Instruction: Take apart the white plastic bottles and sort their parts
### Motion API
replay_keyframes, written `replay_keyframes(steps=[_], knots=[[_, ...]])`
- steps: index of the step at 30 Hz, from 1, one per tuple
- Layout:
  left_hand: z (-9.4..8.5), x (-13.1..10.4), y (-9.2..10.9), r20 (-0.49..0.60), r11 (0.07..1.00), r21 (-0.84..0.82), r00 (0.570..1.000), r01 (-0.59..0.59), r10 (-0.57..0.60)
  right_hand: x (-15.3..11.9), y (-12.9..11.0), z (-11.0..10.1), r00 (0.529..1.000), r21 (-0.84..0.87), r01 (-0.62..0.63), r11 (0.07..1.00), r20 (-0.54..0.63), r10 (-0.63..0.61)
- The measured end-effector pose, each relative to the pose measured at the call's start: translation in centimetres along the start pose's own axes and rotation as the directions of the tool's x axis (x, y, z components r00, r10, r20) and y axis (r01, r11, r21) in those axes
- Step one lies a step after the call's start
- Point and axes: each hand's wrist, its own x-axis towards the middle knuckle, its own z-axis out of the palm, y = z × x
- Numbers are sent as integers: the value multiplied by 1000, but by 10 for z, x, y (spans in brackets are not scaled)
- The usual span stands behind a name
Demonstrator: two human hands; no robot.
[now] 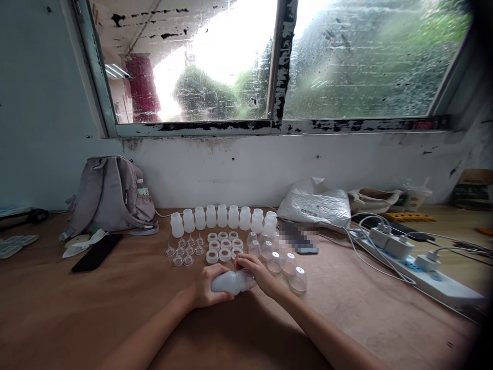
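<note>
My left hand (210,285) is wrapped round a white translucent baby bottle (226,282), tilted on its side with its neck to the right. At the neck end, my right hand (252,270) closes over a clear cap (249,280); its fingertips partly hide the joint. Beyond the hands stands a row of open white bottles (222,216). In front of that row lie several clear nipples (188,251) on the left and white collar rings (225,246) in the middle. Clear domed caps (297,280) stand to the right.
A grey backpack (111,195) and a black phone (97,253) are at the left. Silvery plastic packaging (316,203) lies against the wall. On the right, a white power strip (435,282) carries plugs and loose cables (379,259). A blurred-out device (308,246) lies beside the caps.
</note>
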Motion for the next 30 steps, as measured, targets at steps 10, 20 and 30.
replay_keyframes(steps=[10,20,30], knots=[[-8,0,4,67,998,-19,996,52,-50,14,22,-11,974,-60,85,995,-207,-95],[-52,4,-53,-541,803,-595,731,17,-416,8,32,6,988,275,-79,958,-103,111],[-103,-30,-152,-755,842,-512,378,169,-535,12,40,8,991,175,-57,983,-106,77]])
